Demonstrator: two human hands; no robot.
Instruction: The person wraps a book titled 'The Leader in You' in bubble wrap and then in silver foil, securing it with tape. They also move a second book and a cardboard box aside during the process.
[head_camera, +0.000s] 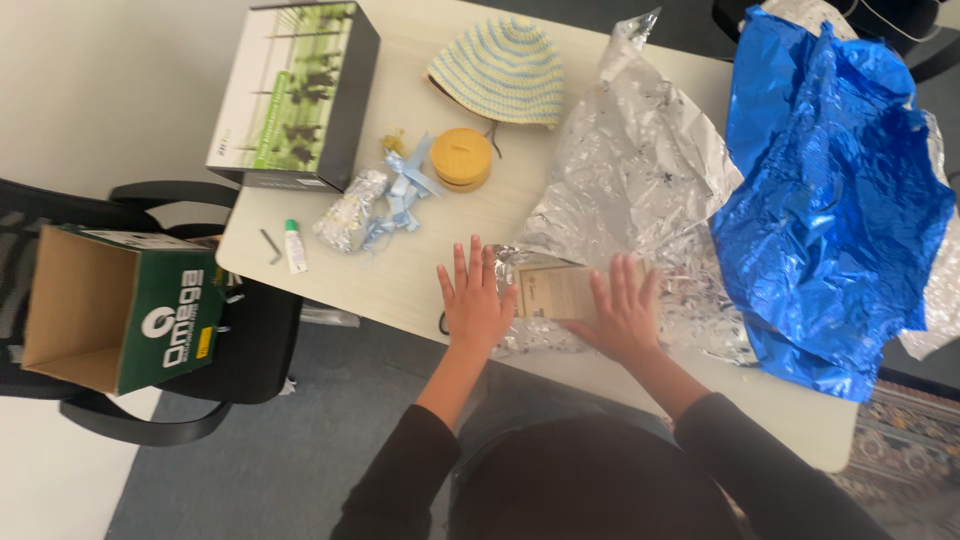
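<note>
Both hands, left hand and right hand, lie flat with fingers spread, gripping nothing, pressing silver foil around a tan box

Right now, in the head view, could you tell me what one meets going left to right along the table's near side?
Open cardboard box on the chair → small white tube → left hand → flat tan box → right hand → silver foil sheet → crumpled blue foil.
</note>
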